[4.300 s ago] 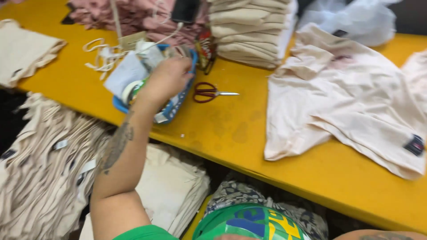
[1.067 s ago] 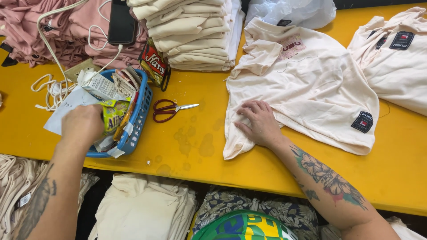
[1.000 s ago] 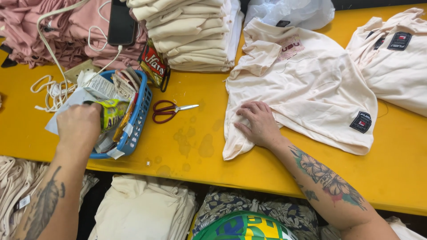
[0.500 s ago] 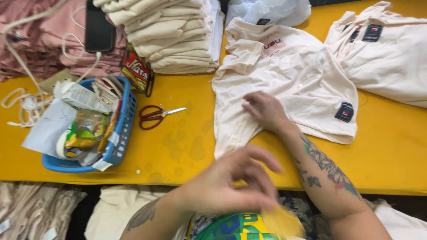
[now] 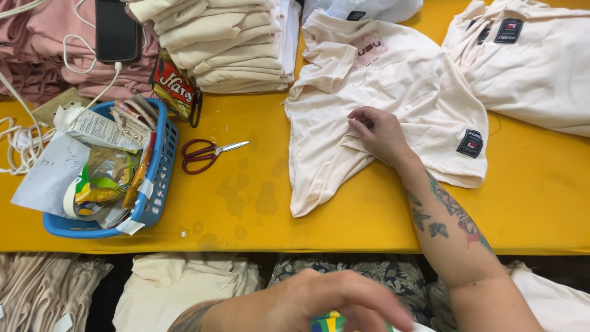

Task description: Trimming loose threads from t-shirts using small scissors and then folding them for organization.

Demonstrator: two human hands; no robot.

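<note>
Cream cotton shirt, soft and creased, lies flat on the yellow table; I log its long axis running from collar at top to hem near the table's front edge, tilted slightly to the left. My right hand presses on its middle, fingers curled loosely onto a fold of cloth, not gripping anything else. My left hand is low in the frame, below the table's edge, fingers spread, blurred, holding nothing I can make out. A second cream shirt lies just beside the first, to the right. Left of the shirt: red-handled scissors, blades pointing right; a blue plastic basket stuffed with papers and wrappers; a stack of folded cream garments behind.
</note>
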